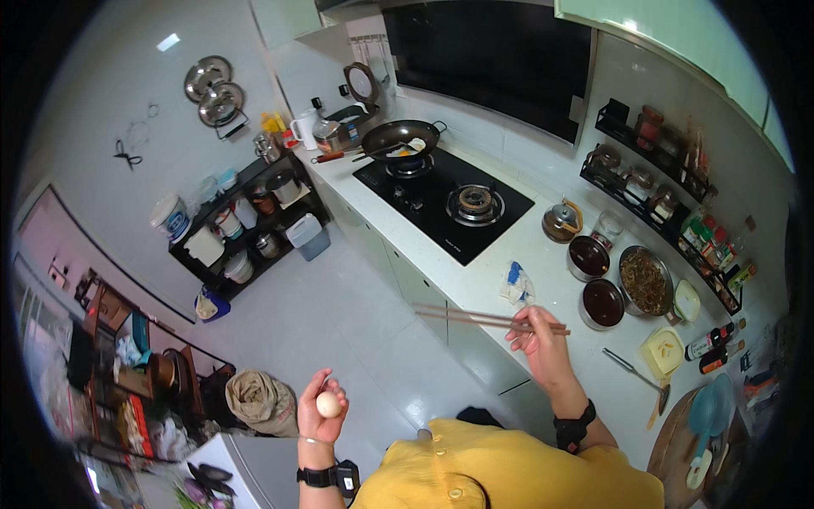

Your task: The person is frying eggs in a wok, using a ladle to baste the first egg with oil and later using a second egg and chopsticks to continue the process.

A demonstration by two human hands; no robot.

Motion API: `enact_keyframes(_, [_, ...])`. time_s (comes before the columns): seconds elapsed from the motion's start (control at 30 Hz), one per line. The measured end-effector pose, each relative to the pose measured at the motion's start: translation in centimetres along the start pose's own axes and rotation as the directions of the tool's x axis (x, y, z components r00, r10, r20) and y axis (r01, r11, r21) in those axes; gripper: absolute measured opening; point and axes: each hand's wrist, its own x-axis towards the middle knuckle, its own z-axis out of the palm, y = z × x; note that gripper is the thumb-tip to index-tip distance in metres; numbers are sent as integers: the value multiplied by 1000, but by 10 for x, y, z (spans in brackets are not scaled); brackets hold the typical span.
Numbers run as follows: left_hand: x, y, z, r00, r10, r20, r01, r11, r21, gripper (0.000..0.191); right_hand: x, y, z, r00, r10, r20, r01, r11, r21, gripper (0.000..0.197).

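Note:
An egg (pixel 329 404) rests in my left hand (pixel 323 407), held by the fingers over the floor, away from the counter. My right hand (pixel 538 343) grips a pair of long wooden chopsticks (pixel 470 316) at the counter's front edge, their tips pointing left. On the far burner of the black gas hob (pixel 445 203) stands a wok (pixel 381 137) with what look like fried eggs (pixel 410 148) in it and a utensil leaning inside. A crumpled blue and white cloth (pixel 518 283) lies on the counter beyond my right hand.
Two pots of dark liquid (pixel 601 304), a metal bowl of chopped food (pixel 645 280) and a glass teapot (pixel 561 223) stand right of the hob. Nearer are a ladle (pixel 636 374), a yellow container (pixel 662 352) and a round wooden board (pixel 677 439). A fabric sack (pixel 261 402) stands at left.

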Motion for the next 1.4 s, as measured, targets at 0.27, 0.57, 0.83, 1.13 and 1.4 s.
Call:
enact_keyframes(0.27, [188,61,74,961,-211,178,193,975,115,19,138,22,27,954,-143,-264,145,989,-14,20])
enact_keyframes(0.57, [347,141,109,962,-249,110,218,947,236,17,319,24,64,936,-148,-320,166,986,31,16])
enact_keyframes(0.83, [513,224,138,966,-243,85,202,919,338,16,392,42,108,888,-214,-407,197,977,-84,17])
enact_keyframes(1.13, [679,266,170,891,-439,116,270,717,642,27,414,68,170,718,-339,-607,351,930,-104,24])
enact_keyframes(1.4, [739,234,222,773,-622,122,275,503,819,48,435,71,212,700,-371,-610,328,926,-187,28])
